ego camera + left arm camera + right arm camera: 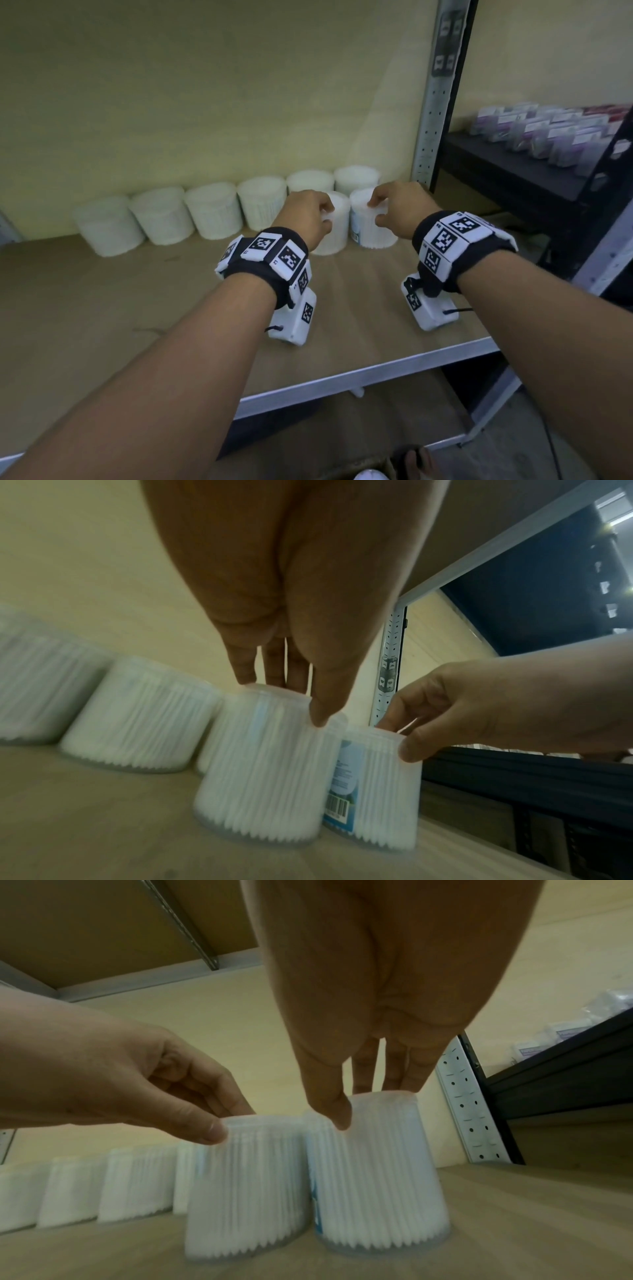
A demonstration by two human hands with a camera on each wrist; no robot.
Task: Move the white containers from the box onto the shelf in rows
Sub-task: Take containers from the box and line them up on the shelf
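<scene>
White containers stand on the wooden shelf [102,308] in the middle of the head view: 6 make a back row [212,214] along the wall, and 2 more stand in front of it at the right end. The left hand [305,219] holds the left front container [334,226] by its top rim, with the thumb on the near side and the fingers [243,669] on the far side. The right hand [400,205] holds the right front container [371,222] in the same way, the thumb on the near side of its wall just under the rim and the fingers [394,1069] behind. Both hands are curled around the tops, not flat.

These containers look like thin clear plastic tubs packed full of cotton swabs, so they are probably light and a little slippery, and the wall may bend if it is squeezed hard. A gentle pinch across the top rim, as now, seems the good place to hold, because the body widens toward the base. The 2 front containers touch each other or nearly touch; from the wrist views one cannot tell exactly.

Whether each base rests fully on the shelf is not sure, since motion blur softens the lower edges. The box is cut off at the bottom edge of the head view, with only a corner visible, so how many containers remain cannot be told. The label [342,777] on the right container is too blurred to read.
</scene>
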